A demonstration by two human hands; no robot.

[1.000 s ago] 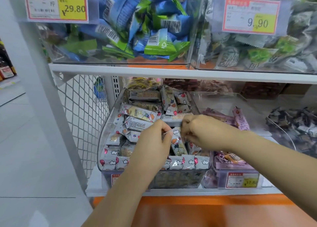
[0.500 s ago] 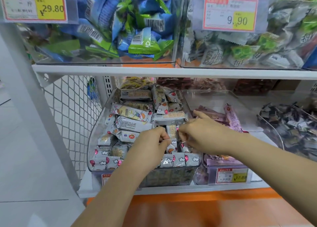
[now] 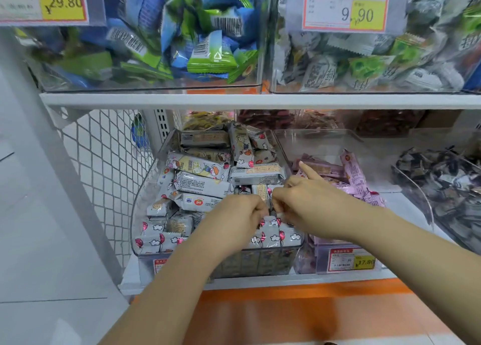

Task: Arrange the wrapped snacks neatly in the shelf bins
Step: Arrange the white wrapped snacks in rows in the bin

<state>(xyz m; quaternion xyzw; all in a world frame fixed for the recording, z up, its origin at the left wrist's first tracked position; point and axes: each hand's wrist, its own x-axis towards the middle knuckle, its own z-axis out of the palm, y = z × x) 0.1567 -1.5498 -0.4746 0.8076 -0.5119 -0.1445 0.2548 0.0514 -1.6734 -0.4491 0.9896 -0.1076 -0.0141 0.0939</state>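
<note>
The fingers (image 3: 256, 210) of the left hand (image 3: 234, 219) are curled in. Together with the thumb and bent fingers of the right hand (image 3: 312, 209), they seem to pinch one wrapped snack bar (image 3: 262, 195) standing on end between them. The right index finger (image 3: 308, 171) sticks out straight, holding nothing. The bar sits at the front-centre of the clear bin (image 3: 145, 214), probably so it can slot upright into the front row (image 3: 270, 236) of balloon-print bars. Behind it, other bars (image 3: 200, 185) lie heaped at angles, not yet squared. Pink snacks (image 3: 352, 170) fill the next bin to the right.
</note>
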